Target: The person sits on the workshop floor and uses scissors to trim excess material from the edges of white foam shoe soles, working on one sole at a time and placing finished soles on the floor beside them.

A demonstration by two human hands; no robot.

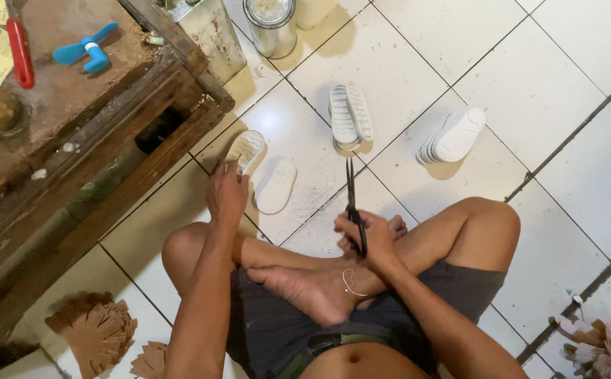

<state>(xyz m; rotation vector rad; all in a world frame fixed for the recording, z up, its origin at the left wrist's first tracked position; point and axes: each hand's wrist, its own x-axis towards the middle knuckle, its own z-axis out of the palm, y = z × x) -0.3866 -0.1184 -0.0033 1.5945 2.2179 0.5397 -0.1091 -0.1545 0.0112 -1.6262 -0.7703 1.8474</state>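
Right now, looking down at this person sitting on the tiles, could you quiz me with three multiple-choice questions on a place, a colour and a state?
1. Where do the black metal scissors sit?
A in the right hand
B on the wooden table
C in a tin

2. What colour is the small plastic fan on the wooden table?
A green
B blue
C yellow

3. The left hand is
A holding scissors
B resting in the lap
C reaching a white shoe sole

A: right hand grips them. B: fan is blue. C: fingers meet the sole.

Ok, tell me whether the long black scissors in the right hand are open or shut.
Shut. The long black scissors show one thin dark line pointing away over the white tile floor, no gap between blades. The right hand grips the handles.
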